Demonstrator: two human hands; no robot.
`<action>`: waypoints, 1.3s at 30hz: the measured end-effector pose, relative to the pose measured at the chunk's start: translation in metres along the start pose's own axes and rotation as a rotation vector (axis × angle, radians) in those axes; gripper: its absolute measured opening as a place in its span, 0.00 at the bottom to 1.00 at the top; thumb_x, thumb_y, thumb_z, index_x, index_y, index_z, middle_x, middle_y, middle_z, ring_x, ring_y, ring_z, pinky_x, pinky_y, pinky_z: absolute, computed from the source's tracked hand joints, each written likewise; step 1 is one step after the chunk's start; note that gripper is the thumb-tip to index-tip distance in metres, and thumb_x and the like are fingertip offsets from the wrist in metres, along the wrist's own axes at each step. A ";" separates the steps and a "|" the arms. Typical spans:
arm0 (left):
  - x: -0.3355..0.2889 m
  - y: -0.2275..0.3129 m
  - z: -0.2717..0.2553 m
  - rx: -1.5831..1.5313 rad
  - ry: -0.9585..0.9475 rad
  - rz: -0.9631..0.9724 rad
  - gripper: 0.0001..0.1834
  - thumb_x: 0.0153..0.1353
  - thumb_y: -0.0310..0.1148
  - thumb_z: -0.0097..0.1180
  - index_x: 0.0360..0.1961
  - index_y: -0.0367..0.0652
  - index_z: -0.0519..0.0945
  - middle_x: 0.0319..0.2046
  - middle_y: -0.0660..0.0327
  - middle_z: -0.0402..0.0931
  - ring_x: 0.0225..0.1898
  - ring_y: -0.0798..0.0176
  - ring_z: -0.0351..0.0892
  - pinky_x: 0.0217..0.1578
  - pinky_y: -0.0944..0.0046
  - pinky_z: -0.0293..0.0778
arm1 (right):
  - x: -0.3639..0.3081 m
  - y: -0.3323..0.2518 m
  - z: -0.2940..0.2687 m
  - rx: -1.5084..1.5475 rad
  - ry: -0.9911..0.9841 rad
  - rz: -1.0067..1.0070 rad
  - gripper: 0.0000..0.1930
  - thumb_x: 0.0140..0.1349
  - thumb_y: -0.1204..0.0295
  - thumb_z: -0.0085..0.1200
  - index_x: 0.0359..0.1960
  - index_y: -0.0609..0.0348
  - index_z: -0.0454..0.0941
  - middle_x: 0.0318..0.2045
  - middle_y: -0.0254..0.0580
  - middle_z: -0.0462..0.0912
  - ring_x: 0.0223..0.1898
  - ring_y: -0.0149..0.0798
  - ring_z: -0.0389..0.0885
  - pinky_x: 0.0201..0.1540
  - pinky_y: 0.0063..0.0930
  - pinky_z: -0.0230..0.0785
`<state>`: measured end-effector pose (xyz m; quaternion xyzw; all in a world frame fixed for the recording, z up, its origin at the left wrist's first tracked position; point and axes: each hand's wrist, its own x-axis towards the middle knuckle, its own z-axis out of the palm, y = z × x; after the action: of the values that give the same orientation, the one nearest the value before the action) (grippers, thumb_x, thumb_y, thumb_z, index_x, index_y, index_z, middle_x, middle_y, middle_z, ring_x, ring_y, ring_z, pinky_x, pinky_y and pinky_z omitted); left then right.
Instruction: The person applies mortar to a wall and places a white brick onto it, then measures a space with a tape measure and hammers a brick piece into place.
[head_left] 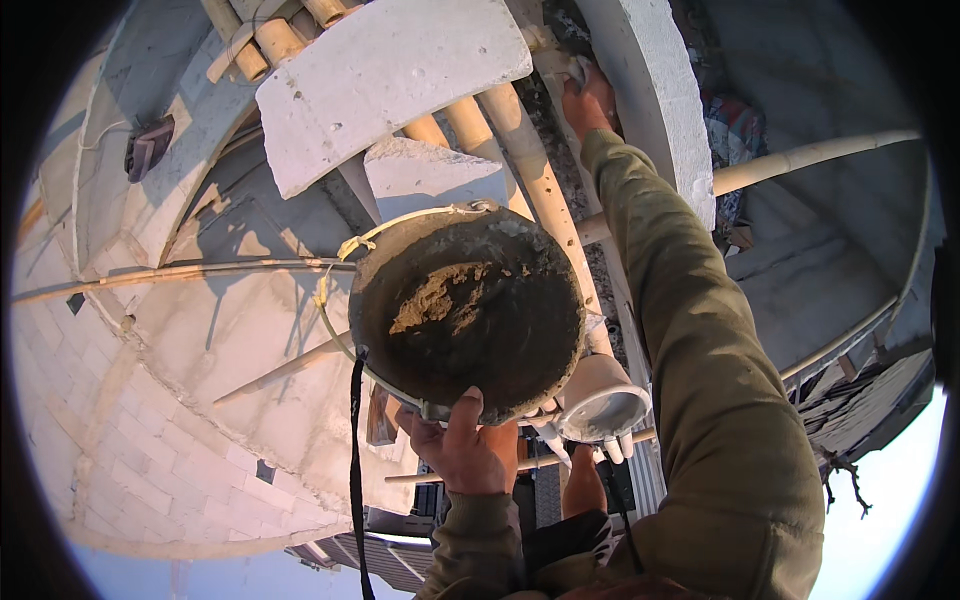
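Note:
My left hand [465, 440] grips the near rim of a dark bucket [365, 290], thumb over the edge and fingers underneath. Wet grey mortar [500, 330] lines its inside, with a drier sunlit patch on top. A frayed yellow cord handle [385, 228] hangs on the bucket's left side. Stretched far forward, my right hand [592, 103] is in the narrow gap beside a long pale block wall [655, 100]. Its fingers are closed around something small and greyish that I cannot make out.
A large pale block slab [395, 80] and a smaller block piece [435, 178] rest on bamboo poles [535, 165]. A smaller pale bucket [603, 400] stands near my leg [583, 485]. A bamboo pole [815, 162] sticks out at right, above a lower level.

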<state>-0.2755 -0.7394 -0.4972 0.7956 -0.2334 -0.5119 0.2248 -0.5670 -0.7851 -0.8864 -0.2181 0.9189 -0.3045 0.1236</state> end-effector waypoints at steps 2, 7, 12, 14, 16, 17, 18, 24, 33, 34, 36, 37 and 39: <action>-0.002 0.001 0.001 -0.015 0.002 -0.012 0.24 0.53 0.20 0.60 0.53 0.42 0.77 0.45 0.62 0.80 0.46 0.63 0.81 0.47 0.59 0.80 | -0.006 0.004 -0.009 0.005 -0.053 -0.005 0.23 0.63 0.64 0.60 0.60 0.56 0.78 0.55 0.60 0.81 0.58 0.61 0.78 0.61 0.47 0.70; -0.009 0.003 0.003 0.019 -0.014 -0.063 0.24 0.52 0.23 0.62 0.53 0.45 0.77 0.47 0.62 0.79 0.47 0.62 0.80 0.46 0.57 0.80 | -0.001 0.019 -0.023 -0.148 -0.210 0.036 0.26 0.63 0.63 0.58 0.63 0.58 0.74 0.57 0.61 0.79 0.59 0.61 0.77 0.61 0.49 0.70; -0.014 0.005 0.004 0.043 -0.050 -0.123 0.24 0.52 0.26 0.62 0.53 0.47 0.78 0.48 0.63 0.78 0.49 0.62 0.80 0.46 0.55 0.80 | -0.027 0.032 -0.025 -0.197 -0.115 0.019 0.24 0.63 0.62 0.58 0.60 0.58 0.75 0.53 0.62 0.81 0.56 0.64 0.78 0.60 0.50 0.71; -0.014 0.005 0.004 0.058 -0.034 -0.125 0.23 0.52 0.26 0.62 0.52 0.48 0.78 0.47 0.63 0.78 0.49 0.62 0.79 0.47 0.55 0.79 | -0.049 0.027 -0.030 -0.164 -0.147 0.095 0.24 0.64 0.62 0.58 0.59 0.59 0.74 0.52 0.64 0.80 0.55 0.65 0.78 0.59 0.51 0.71; -0.014 0.001 0.003 0.070 -0.026 -0.114 0.23 0.52 0.26 0.63 0.52 0.48 0.78 0.47 0.63 0.78 0.49 0.62 0.79 0.47 0.55 0.79 | -0.075 0.030 -0.045 -0.097 -0.170 0.140 0.24 0.64 0.63 0.57 0.59 0.61 0.72 0.53 0.66 0.79 0.54 0.67 0.78 0.56 0.53 0.71; -0.013 -0.001 0.002 0.077 -0.024 -0.109 0.23 0.52 0.27 0.63 0.52 0.48 0.78 0.47 0.63 0.78 0.49 0.62 0.79 0.46 0.55 0.79 | -0.090 0.032 -0.054 -0.043 -0.180 0.146 0.24 0.65 0.64 0.56 0.59 0.62 0.72 0.54 0.66 0.78 0.53 0.68 0.78 0.54 0.54 0.72; -0.014 -0.003 0.003 0.085 -0.024 -0.103 0.23 0.52 0.27 0.63 0.52 0.48 0.78 0.47 0.63 0.78 0.49 0.62 0.79 0.47 0.55 0.79 | -0.106 0.035 -0.068 0.006 -0.184 0.155 0.23 0.65 0.64 0.56 0.59 0.63 0.71 0.56 0.67 0.77 0.52 0.69 0.78 0.53 0.55 0.73; -0.013 -0.008 -0.002 0.094 -0.063 -0.075 0.25 0.52 0.28 0.64 0.53 0.45 0.76 0.47 0.62 0.78 0.49 0.62 0.78 0.48 0.55 0.79 | -0.201 -0.050 -0.226 0.292 -0.269 0.028 0.19 0.61 0.76 0.59 0.54 0.63 0.74 0.42 0.55 0.77 0.42 0.63 0.80 0.44 0.49 0.75; -0.015 -0.014 -0.006 0.207 -0.117 -0.074 0.31 0.51 0.32 0.63 0.58 0.40 0.75 0.52 0.57 0.76 0.54 0.53 0.78 0.53 0.51 0.78 | -0.227 -0.011 -0.362 0.164 -0.114 -0.005 0.29 0.55 0.80 0.63 0.61 0.58 0.74 0.44 0.50 0.79 0.42 0.56 0.81 0.44 0.44 0.76; -0.013 -0.016 -0.007 0.204 -0.142 -0.085 0.31 0.50 0.32 0.63 0.58 0.40 0.75 0.53 0.56 0.75 0.54 0.52 0.77 0.54 0.50 0.78 | -0.210 0.010 -0.366 0.161 0.002 0.030 0.29 0.56 0.80 0.62 0.62 0.58 0.73 0.44 0.50 0.78 0.42 0.57 0.81 0.43 0.45 0.76; -0.010 -0.019 -0.016 0.259 -0.159 -0.005 0.30 0.54 0.33 0.60 0.60 0.39 0.74 0.55 0.54 0.74 0.55 0.48 0.77 0.57 0.45 0.78 | -0.168 0.042 -0.375 0.035 0.023 0.229 0.22 0.64 0.76 0.58 0.61 0.58 0.74 0.44 0.51 0.78 0.40 0.59 0.81 0.41 0.45 0.76; -0.007 -0.019 -0.019 0.256 -0.189 -0.010 0.29 0.55 0.33 0.59 0.60 0.38 0.74 0.55 0.54 0.74 0.56 0.48 0.77 0.57 0.45 0.78 | -0.148 0.064 -0.373 -0.079 0.026 0.245 0.19 0.68 0.71 0.55 0.59 0.60 0.74 0.45 0.53 0.79 0.40 0.60 0.83 0.42 0.48 0.77; -0.015 -0.017 -0.008 0.254 -0.202 -0.006 0.26 0.58 0.34 0.57 0.58 0.38 0.74 0.53 0.52 0.75 0.57 0.48 0.77 0.58 0.43 0.78 | -0.108 0.104 -0.350 -0.183 -0.050 0.343 0.18 0.68 0.68 0.52 0.57 0.62 0.75 0.44 0.55 0.82 0.43 0.60 0.84 0.45 0.51 0.78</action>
<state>-0.2709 -0.7161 -0.4941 0.7628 -0.3153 -0.5563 0.0961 -0.6327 -0.4818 -0.6657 -0.0761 0.9632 -0.1886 0.1760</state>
